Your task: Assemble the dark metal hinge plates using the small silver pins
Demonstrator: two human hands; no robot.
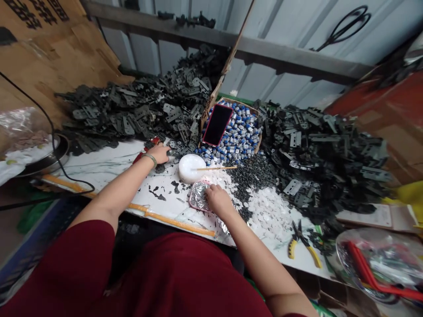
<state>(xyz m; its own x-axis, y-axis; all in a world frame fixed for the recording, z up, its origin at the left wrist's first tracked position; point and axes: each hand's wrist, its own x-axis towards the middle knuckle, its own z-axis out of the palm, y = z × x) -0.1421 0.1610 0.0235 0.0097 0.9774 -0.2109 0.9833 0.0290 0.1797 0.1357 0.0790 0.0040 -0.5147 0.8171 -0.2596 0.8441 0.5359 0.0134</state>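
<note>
My left hand [161,154], with a bracelet at the wrist, is over the work surface beside the pile of dark metal brackets [125,114]. Its fingers are stretched out and apart, near a red object [140,156] partly hidden by the hand. My right hand [218,200] dips into a small tray [191,203] of shiny metal pins [199,195]. Its fingers are drawn together, and their tips are hidden among the pins. Just behind that tray stands a round white tub [190,167] with a thin wooden stick [216,168] across it.
A phone [218,124] leans on a box of blue-and-white small parts [243,132]. To the right lie small black pieces [254,174], white discs [269,211], yellow-handled pliers [302,246] and more dark brackets [317,149]. Scissors [345,28] hang on the wall.
</note>
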